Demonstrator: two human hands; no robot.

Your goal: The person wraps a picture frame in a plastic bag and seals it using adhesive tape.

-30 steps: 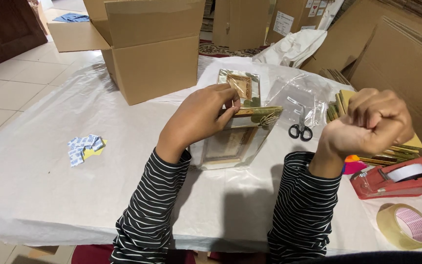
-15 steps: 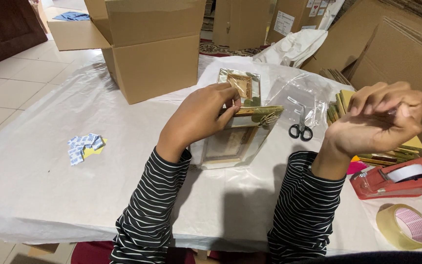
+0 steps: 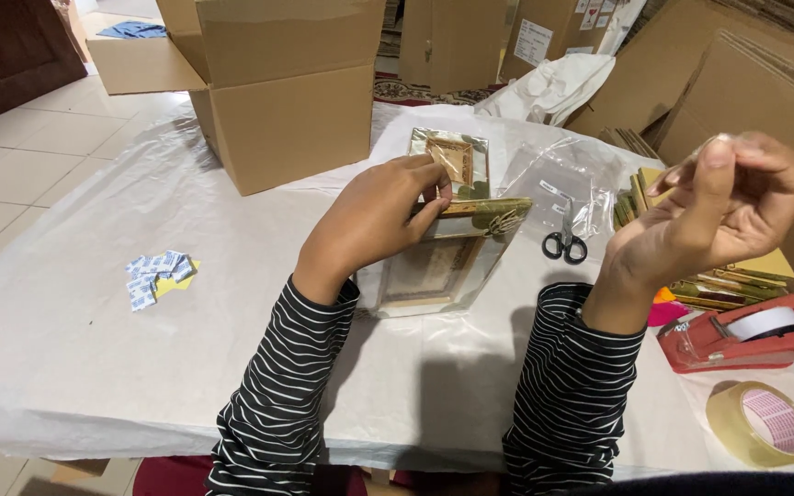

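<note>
Cardboard boxes [image 3: 273, 87] stand all around the table [image 3: 75, 367], which is covered with a white plastic sheet, and flat cartons lean at the right side. On the sheet, in front of me, lies the frame [image 3: 438, 266] in its clear bag; a second wrapped frame [image 3: 452, 161] lies just behind it.

With my left hand [image 3: 374, 220] I press down the folded top edge of the bag — the fingers are bent over the fold and grip it against the frame. My right hand [image 3: 723, 207] is raised well apart from the frame, and thumb and fingers pinch something small and clear. I think it is a piece of tape, but it is too thin to be sure.

So the step, as I judge it, is closing the bag: the flap is folded and held, not yet fixed. The next move calls for bringing the right hand down to the fold without the piece curling onto itself, and for keeping the left hand steady so the flap does not open.

Scissors [image 3: 564, 241] lie just right of the frame. A red dispenser [image 3: 746, 335] and a tape roll [image 3: 763, 422] are near my right arm, a stack of frames [image 3: 723, 280] behind them — and small blue-white packets [image 3: 158, 276] lie far left.
</note>
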